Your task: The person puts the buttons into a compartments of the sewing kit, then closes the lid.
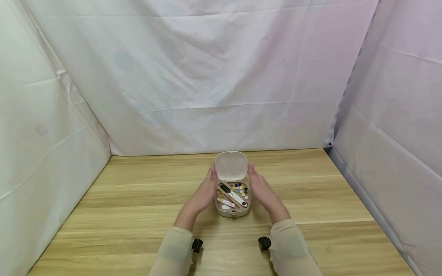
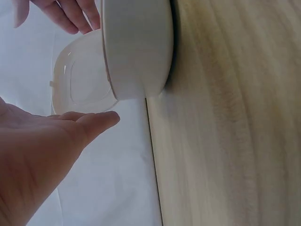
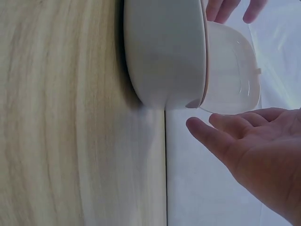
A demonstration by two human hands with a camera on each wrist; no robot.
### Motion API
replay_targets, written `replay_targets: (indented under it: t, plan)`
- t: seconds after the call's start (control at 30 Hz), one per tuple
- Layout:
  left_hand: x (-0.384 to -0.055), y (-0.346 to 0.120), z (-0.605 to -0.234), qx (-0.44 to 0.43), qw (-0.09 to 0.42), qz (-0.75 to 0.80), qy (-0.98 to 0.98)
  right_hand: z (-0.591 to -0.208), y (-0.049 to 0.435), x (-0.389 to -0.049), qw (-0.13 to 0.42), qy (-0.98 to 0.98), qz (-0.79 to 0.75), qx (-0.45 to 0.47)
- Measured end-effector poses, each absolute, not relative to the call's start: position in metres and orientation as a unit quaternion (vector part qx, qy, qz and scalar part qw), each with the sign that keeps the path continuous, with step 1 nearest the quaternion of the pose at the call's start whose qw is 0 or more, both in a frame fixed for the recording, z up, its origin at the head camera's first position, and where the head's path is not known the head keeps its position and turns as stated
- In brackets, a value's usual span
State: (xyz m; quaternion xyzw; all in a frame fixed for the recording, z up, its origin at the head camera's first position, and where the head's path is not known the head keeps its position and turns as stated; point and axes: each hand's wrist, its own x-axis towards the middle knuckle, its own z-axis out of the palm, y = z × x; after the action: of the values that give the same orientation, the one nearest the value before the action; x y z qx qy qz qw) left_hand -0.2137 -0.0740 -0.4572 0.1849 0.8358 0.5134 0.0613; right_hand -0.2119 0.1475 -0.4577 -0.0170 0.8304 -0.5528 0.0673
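A small beige sewing box (image 1: 233, 214) stands on the wooden table with its translucent lid (image 1: 231, 165) raised at the back. Inside lie white-handled thread snips (image 1: 235, 196) with a black sheath, colored buttons (image 1: 241, 188), a gold-colored ring (image 1: 220, 194) and a folded tape measure (image 1: 226, 202). My left hand (image 1: 204, 191) is at the lid's left edge, its fingers fairly straight. On the other side my right hand (image 1: 263, 190) flanks the lid, fingers extended. Both wrist views show the fingertips right at the edges of the lid (image 2: 84, 77).
The wooden tabletop (image 1: 138, 214) reaches back to a white cloth curtain (image 1: 207, 76). More cloth hangs along the left (image 1: 45, 115) and right sides. Black wrist-worn devices (image 1: 197, 245) sit at both sleeves.
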Motion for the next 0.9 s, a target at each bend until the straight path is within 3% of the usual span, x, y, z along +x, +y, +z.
replay_targets:
  t: [0.6,0.9]
  plan:
    - [-0.210,-0.076,-0.454,0.210,0.036,0.563,0.799,-0.460,0.155,-0.203,0.066,0.818,-0.570,-0.051]
    - [-0.202,-0.079,-0.455,0.152,0.055,0.559,0.813,-0.463,0.156,-0.199,0.064,0.804,-0.584,-0.093]
